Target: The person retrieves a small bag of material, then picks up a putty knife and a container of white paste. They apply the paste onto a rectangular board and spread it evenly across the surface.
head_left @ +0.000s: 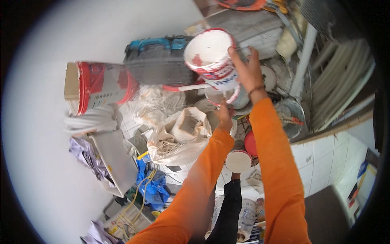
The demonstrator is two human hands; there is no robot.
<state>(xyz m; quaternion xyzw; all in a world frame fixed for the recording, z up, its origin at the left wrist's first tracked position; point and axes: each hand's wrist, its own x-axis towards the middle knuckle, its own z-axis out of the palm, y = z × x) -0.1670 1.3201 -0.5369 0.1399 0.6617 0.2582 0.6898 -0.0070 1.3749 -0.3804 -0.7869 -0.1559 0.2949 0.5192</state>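
Observation:
A white paint bucket [211,59] with a red rim and a printed label is lifted and tilted, its stained inside facing me. My right hand [247,69] grips its right side, fingers spread over the wall. My left hand [224,116] reaches up beneath it, fingertips at or just under its base; the contact itself is hard to make out. Both arms wear orange sleeves. Below the bucket lie more round pails and lids [238,160], stacked among clutter.
A large red-and-white bucket [99,85] lies on its side at the left, beside a dark tool case with blue handle [160,57]. A plastic bag with a sack [183,136], blue bag with wires [150,187], white pipes [345,81] and a tiled ledge [325,158] surround the pile.

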